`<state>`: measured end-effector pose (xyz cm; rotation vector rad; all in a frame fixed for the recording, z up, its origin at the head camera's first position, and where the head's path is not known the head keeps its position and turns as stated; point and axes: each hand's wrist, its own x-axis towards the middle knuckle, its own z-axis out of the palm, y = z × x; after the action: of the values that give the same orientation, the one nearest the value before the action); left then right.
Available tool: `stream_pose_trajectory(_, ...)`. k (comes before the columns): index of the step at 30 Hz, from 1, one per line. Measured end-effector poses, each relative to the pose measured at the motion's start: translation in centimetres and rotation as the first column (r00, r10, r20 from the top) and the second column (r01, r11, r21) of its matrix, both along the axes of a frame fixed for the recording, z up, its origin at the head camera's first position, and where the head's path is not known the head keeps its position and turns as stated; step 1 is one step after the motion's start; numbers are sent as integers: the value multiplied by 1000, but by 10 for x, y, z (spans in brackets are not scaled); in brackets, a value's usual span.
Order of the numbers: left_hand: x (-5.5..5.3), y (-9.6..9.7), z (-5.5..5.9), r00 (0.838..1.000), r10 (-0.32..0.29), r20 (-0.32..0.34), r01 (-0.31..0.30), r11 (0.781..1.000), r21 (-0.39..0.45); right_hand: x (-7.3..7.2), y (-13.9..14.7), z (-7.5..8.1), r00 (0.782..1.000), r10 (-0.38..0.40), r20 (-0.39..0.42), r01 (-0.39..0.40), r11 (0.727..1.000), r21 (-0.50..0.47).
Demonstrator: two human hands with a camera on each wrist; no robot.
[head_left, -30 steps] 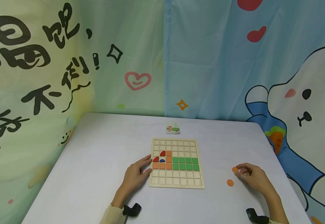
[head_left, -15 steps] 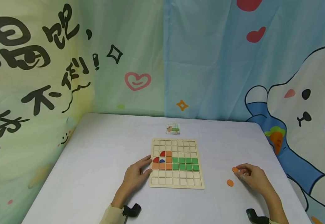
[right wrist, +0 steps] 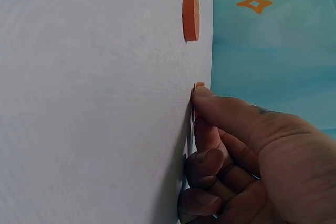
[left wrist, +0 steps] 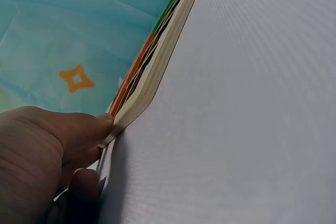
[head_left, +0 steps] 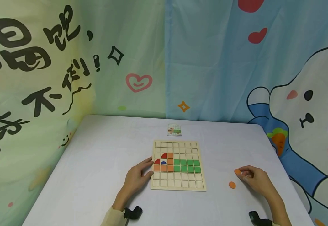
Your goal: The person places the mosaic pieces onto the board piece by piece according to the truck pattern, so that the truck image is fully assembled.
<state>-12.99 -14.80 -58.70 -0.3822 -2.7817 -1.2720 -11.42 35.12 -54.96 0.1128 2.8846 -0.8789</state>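
Observation:
A wooden grid board point(head_left: 178, 185) lies on the white table, with red, orange, blue and green pieces in some of its squares. My left hand point(head_left: 137, 177) rests at the board's left edge, thumb and forefinger spread and touching it. In the left wrist view the thumb point(left wrist: 86, 127) lies against the board's rim point(left wrist: 142, 95). Over to the right, my right hand point(head_left: 255, 179) pinches an orange disc point(head_left: 237, 171) at the tabletop between thumb and fingers, which hide part of it. A second orange disc point(head_left: 232, 185) lies flat just nearer to me, apart from the hand.
Behind the board lies a small picture card point(head_left: 174, 130) showing a coloured grid pattern. Printed curtains point(head_left: 209, 62) hang behind the table point(head_left: 110, 135) and down both sides. Each wrist carries a black camera mount point(head_left: 133, 212).
Both hands hold their places, the left at the board and the right at the orange disc. The head view has tipped very slightly, so everything sits a little lower.

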Motion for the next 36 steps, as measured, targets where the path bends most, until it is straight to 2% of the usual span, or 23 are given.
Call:
stream_pose_trajectory(7,0,0,0,999,-1,41,0,1000,4,1,-2,0,1000,-13,-5,13,1000,6)
stream_pose_trajectory(14,0,0,0,1000,-1,28,1,1000,-3,0,-4,-1,1000,-8,-15,8,1000,17)
stream_pose_trajectory(21,-1,1,0,1000,0,-7,0,1000,-16,-1,-7,1,995,80,-54,-82,996,-25)
stream_pose_trajectory(25,-1,0,1,1000,4,-12,-4,1000,-17,-3,-11,4,993,111,-46,-113,992,-51)
stream_pose_trajectory(32,0,0,0,1000,-5,-19,5,1000,-7,-6,-14,4,994,106,-15,-106,994,-32)
stream_pose_trajectory(36,0,0,-1,999,-6,-44,6,1000,1,-6,-15,5,994,107,-15,-107,994,-24)
